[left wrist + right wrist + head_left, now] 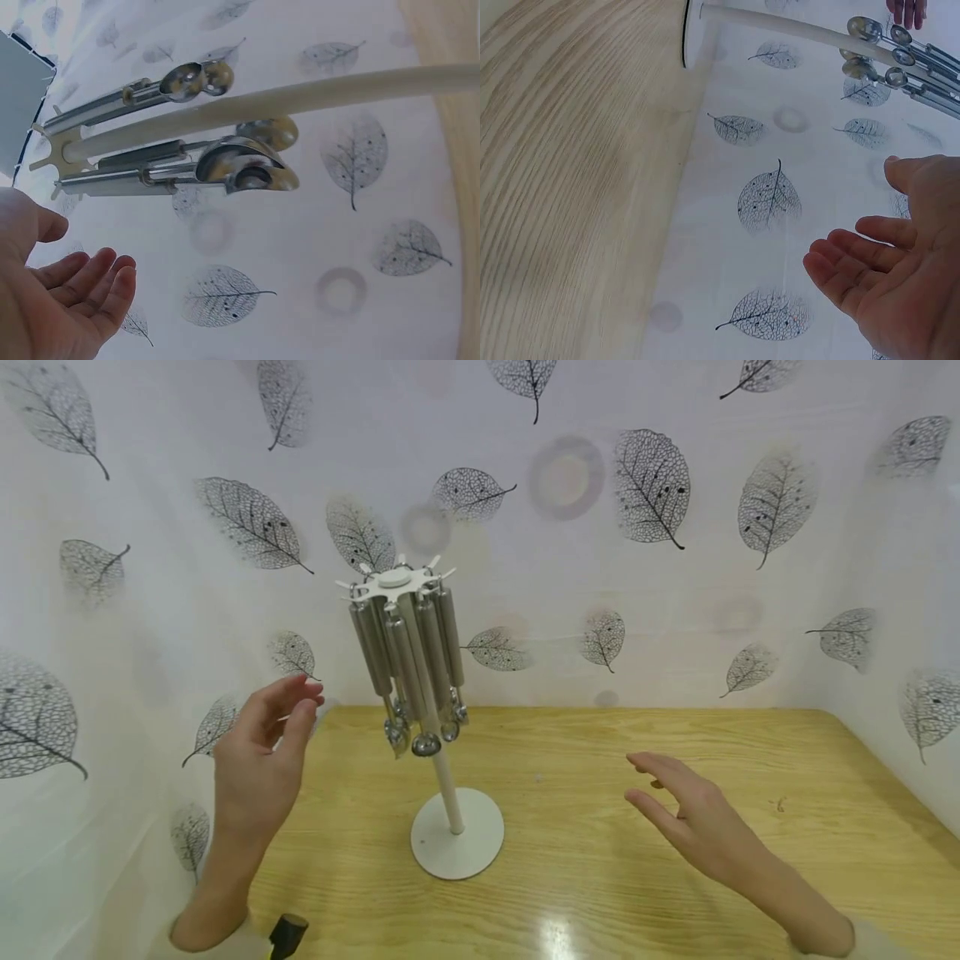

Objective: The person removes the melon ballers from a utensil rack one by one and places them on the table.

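Note:
A white stand (459,852) with a round base and slim post rises from the table. From the hooked ring (395,579) at its top hang several metal spoons and ladle-like utensils (408,647) with thick silver handles, bowls downward. My left hand (262,768) is raised to the left of the utensils, fingers loosely bent, holding nothing and apart from them. To the right of the stand, my right hand (701,818) hovers over the table with relaxed fingers and an empty palm. In the left wrist view the utensils' bowls (251,169) show from below.
The wooden table (585,860) meets a white curtain (555,568) printed with dark leaves, which also runs along both sides. A small black-topped object (288,933) shows beside the left sleeve at the bottom edge.

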The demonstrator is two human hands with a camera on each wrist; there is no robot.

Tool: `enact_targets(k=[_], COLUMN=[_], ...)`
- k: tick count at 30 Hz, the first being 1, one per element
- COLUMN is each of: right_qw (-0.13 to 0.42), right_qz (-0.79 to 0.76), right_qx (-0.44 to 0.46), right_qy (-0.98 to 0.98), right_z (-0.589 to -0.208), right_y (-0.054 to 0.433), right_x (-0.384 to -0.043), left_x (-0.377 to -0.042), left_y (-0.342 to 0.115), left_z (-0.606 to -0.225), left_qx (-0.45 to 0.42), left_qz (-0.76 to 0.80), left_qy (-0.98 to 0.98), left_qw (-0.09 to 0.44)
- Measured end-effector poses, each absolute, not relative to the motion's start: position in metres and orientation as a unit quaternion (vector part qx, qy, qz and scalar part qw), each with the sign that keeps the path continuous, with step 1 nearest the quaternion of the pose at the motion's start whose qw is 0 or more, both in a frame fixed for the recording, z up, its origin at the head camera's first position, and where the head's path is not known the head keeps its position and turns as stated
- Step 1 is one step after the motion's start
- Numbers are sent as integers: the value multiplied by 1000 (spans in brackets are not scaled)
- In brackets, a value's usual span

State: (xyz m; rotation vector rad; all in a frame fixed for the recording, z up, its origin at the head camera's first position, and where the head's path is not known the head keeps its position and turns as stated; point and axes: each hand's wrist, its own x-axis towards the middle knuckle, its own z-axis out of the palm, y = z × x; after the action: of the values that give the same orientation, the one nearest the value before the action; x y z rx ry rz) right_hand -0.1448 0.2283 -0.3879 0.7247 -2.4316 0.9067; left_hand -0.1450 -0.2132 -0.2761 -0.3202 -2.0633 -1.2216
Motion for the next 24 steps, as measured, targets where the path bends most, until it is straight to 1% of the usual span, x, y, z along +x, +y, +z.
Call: enact_targets(k=[5, 10, 15, 19, 24], right_qw=[217, 201, 199, 196, 176], right_qz=[362, 398, 422, 440, 471], right_qx=[274, 277, 277, 282, 298], right_qy=[-864, -851, -840, -830, -811], right_z=[-380, -370, -359, -349, -339], right_y=[211, 194, 176, 162, 147], right_x=[-144, -145, -147, -148, -148], left_x=[-141, -140, -141, -144, -147], left_y=[-203, -194, -185, -179, -174], left_z=[-255, -236, -218, -207, -199], left_qx=[-134, -145, -145, -151, -159], left_qz=[-485, -492, -497, -502, -501], left_qy=[-789, -780, -773, -767, -764], left_qw=[351, 359, 366, 369, 374])
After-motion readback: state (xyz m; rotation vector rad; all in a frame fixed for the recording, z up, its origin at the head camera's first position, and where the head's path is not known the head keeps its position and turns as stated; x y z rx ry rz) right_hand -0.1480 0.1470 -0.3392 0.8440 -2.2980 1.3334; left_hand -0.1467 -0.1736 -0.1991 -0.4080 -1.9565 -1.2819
